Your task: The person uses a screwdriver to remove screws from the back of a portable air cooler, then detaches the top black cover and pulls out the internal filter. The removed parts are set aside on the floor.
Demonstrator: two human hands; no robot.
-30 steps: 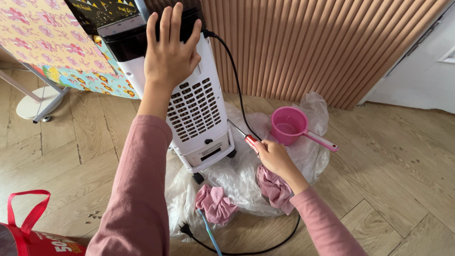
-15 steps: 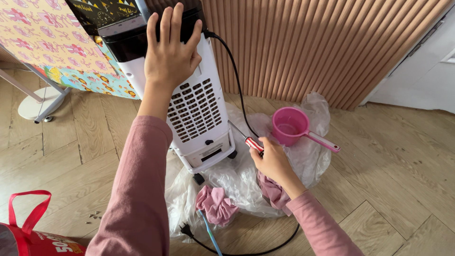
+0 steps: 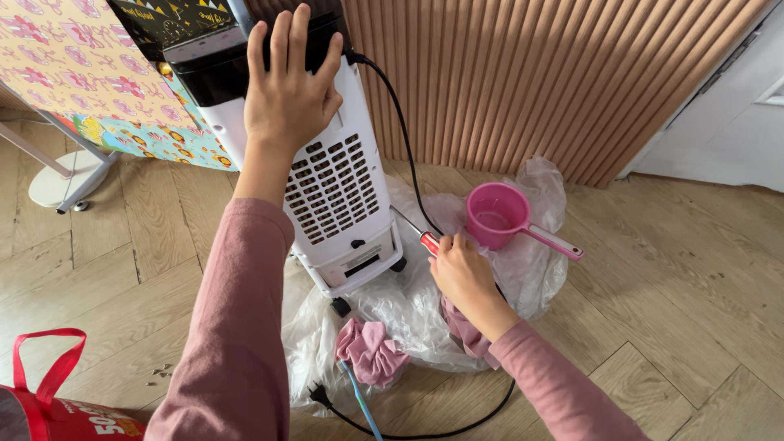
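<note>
Fingers of right hand (image 3: 464,273) clenched round screwdriver (image 3: 415,231) beside air cooler (image 3: 339,196); left hand (image 3: 287,90) flat on top.

Two arms in view, both in long sleeves of dusty pink, soft knit-looking fabric. Left sleeve (image 3: 233,327) fills the lower middle, lightly creased, with a plain cuff ending at the wrist. Right sleeve (image 3: 555,384) is the same colour and cloth, folds near the cuff, running off the bottom edge. Left hand (image 3: 290,90) bare, no rings, watch or glove seen. Right hand (image 3: 461,273) also bare, no jewellery visible. No print, logo or buttons on either sleeve.
</note>
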